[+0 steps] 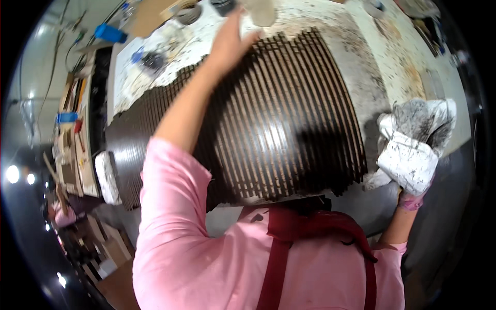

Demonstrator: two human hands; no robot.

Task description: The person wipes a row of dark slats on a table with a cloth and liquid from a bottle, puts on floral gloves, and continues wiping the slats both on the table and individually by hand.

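Observation:
My bare left hand (231, 45) reaches across to the far side of the table, thumb spread from the stretched fingers. Its fingertips are beside a dark cup (223, 6) and a beige container (262, 14); I see nothing held in it. Under that forearm lie many long, narrow dark brown strips (258, 119), side by side, glossy in the middle. They are packed tight at the left and show lighter gaps toward the right. At the right, my right hand (408, 161), in a stained white glove, is closed around a crumpled, dark-smeared cloth (415, 118).
The white table (356, 62) is spattered with dark stains. A white block (107, 177) stands at the strips' left end. Behind them are a clear bag (153, 61) and a grey bowl (188, 13). A blue bottle (110, 33) is at the far left, near a shelf with tools.

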